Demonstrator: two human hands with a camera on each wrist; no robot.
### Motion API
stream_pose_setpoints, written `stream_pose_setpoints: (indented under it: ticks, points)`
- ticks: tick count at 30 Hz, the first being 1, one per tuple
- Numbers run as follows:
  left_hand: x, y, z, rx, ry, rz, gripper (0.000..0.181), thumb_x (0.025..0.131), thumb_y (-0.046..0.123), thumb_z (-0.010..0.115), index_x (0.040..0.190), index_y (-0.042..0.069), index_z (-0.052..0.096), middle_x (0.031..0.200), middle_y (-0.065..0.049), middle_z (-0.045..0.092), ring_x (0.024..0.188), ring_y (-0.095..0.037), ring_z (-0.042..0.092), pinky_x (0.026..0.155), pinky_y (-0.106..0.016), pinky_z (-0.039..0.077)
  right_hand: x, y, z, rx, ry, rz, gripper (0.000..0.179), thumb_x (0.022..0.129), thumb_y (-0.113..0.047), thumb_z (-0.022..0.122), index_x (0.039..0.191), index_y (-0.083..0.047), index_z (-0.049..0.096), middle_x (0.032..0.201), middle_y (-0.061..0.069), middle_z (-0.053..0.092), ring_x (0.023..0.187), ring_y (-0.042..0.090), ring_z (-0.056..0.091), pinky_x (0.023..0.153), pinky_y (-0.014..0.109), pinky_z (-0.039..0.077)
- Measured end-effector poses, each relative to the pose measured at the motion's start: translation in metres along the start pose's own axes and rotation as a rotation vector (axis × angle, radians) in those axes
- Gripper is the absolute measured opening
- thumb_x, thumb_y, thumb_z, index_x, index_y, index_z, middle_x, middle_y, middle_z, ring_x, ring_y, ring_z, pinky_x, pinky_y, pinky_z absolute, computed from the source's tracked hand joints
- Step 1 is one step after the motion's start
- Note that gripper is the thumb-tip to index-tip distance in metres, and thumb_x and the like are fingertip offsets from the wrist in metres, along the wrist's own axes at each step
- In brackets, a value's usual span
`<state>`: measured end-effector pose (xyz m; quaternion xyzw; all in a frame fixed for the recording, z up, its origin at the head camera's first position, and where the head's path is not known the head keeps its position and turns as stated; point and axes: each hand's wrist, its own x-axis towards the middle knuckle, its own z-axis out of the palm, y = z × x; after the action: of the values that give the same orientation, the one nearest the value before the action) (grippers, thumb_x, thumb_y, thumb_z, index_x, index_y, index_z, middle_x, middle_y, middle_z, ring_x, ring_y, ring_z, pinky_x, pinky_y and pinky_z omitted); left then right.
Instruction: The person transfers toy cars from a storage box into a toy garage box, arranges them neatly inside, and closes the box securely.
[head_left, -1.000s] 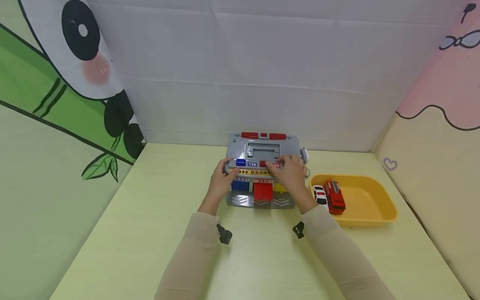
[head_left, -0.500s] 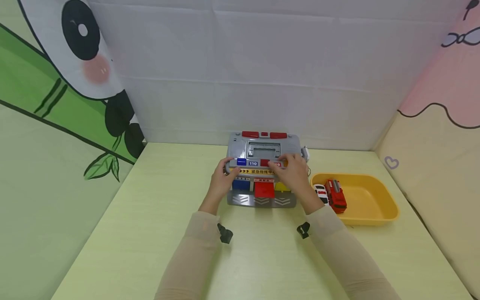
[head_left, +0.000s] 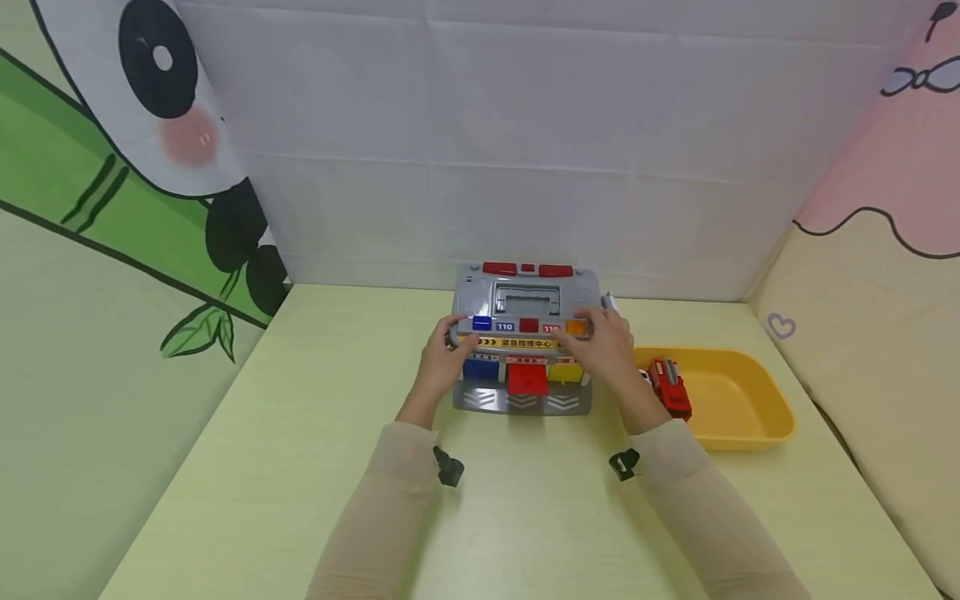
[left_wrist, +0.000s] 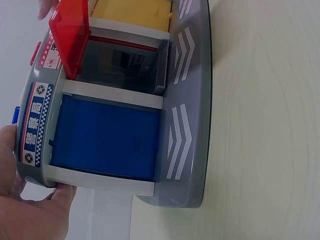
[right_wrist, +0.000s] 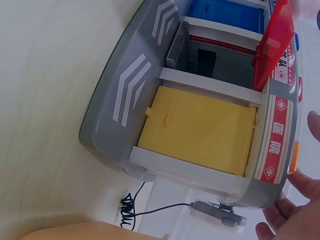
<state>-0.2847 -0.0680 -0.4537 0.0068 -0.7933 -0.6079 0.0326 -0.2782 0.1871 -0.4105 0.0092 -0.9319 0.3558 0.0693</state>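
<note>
A grey toy rescue station (head_left: pixel 536 300) stands on the table, with blue, red and orange buttons along its front roof edge. Its red door (left_wrist: pixel 70 37) is swung up over a dark bay, while the blue door (left_wrist: pixel 107 137) and yellow door (right_wrist: pixel 197 131) are down. My left hand (head_left: pixel 444 360) grips the station's left front corner, fingertips near the blue button. At the right front corner is my right hand (head_left: pixel 603 350), thumb and index finger spread around the orange button (head_left: pixel 576 327). Its other fingers lie by the station's side in the right wrist view.
A yellow tray (head_left: pixel 738 400) to the right holds a red toy fire truck (head_left: pixel 670 388) and a white toy car, mostly hidden by my right arm. A grey handset (right_wrist: pixel 217 212) on a coiled black cord (right_wrist: pixel 129 210) hangs at the station's right side. Behind rises a white wall (head_left: pixel 480 150).
My right hand has shifted right, from beside the red button to the orange one, uncovering the lettering in between. The left hand stays in place, and the red door remains raised.
</note>
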Motion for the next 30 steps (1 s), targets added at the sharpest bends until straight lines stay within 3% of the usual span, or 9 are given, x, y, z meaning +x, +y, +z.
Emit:
stream_pose_setpoints:
  ticks: [16,30]
  points:
    - [-0.007,-0.001,-0.007,-0.002,-0.031,-0.010,0.049,0.097,0.030,0.061,0.141,0.018,0.044,0.137,-0.013,0.049,0.124,-0.031,0.049,0.100,-0.047,0.043,-0.026,0.008,-0.017,0.022,-0.011,0.028,0.068,0.087,-0.048,0.069,0.139,-0.009,0.049,0.142,0.021,0.035,0.124,0.038,0.030,0.094,0.055,0.042]
    - [-0.006,-0.002,-0.007,0.000,-0.023,0.003,0.047,0.097,0.028,0.062,0.140,0.017,0.045,0.137,-0.014,0.050,0.123,-0.031,0.050,0.100,-0.046,0.043,-0.035,0.029,-0.036,-0.015,-0.038,-0.012,0.071,0.089,-0.050,0.067,0.140,-0.004,0.047,0.140,0.026,0.038,0.128,0.044,0.028,0.096,0.064,0.036]
